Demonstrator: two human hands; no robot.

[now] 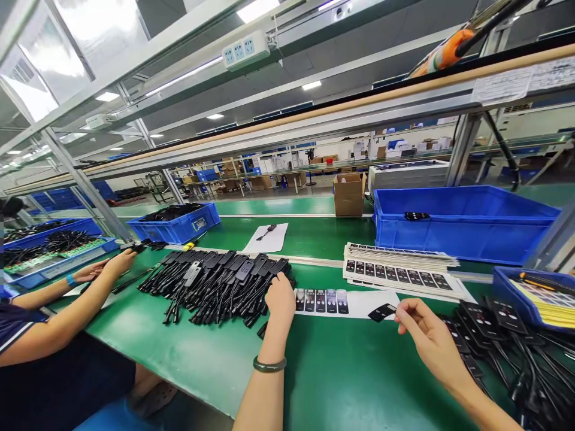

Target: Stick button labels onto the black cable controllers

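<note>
My left hand (281,296), with a dark bangle on its wrist, is at the right end of a pile of black cabled boxes (220,281). Its fingers are curled onto one black box (279,265), partly hidden behind them. Between the thumb and fingers of my right hand (422,328) is a black label (381,312), pinched by its right end and tilted above the table. Below it lies a white label sheet (359,303) with several black labels (320,301) in a row. More black cabled boxes with labelled faces (483,320) lie beside my right hand.
Stacked label sheets (399,272) lie behind the strip. A large blue bin (462,233) and a small blue tray (534,299) stand right. A blue bin (177,222), white paper (267,237) and cardboard box (349,196) are further back. A co-worker's arms (76,311) work at left.
</note>
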